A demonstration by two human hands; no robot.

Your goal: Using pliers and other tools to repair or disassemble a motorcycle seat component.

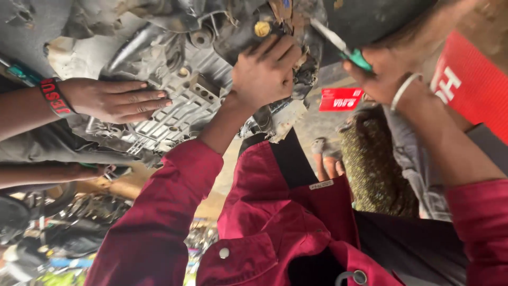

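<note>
Head camera shows me, biggest of all, a grimy grey metal engine casing (180,100) filling the upper left of the frame, ribbed and oily, with a small brass-coloured plug (262,28) near its top edge. Below it I see my own dark red shirt sleeves (159,222) reaching toward the work.

To do this step well, I judge I should keep the casing steady with the one hand while the tool works, push along the shaft and not sideways, and keep the tip clear of the other person's fingers.

My left hand (264,74) presses flat on the casing just under the plug, fingers curled together over a torn, ragged edge of it; it braces more than it clamps. My right hand (383,71), wearing a thin bangle, is closed tight around the green handle of a screwdriver (338,45), whose shaft points at the casing's right edge, near my left fingertips. Whether the tip touches metal I cannot tell.

Another person's hand (114,99), with a red wristband, lies open and flat on the casing's left side.
</note>
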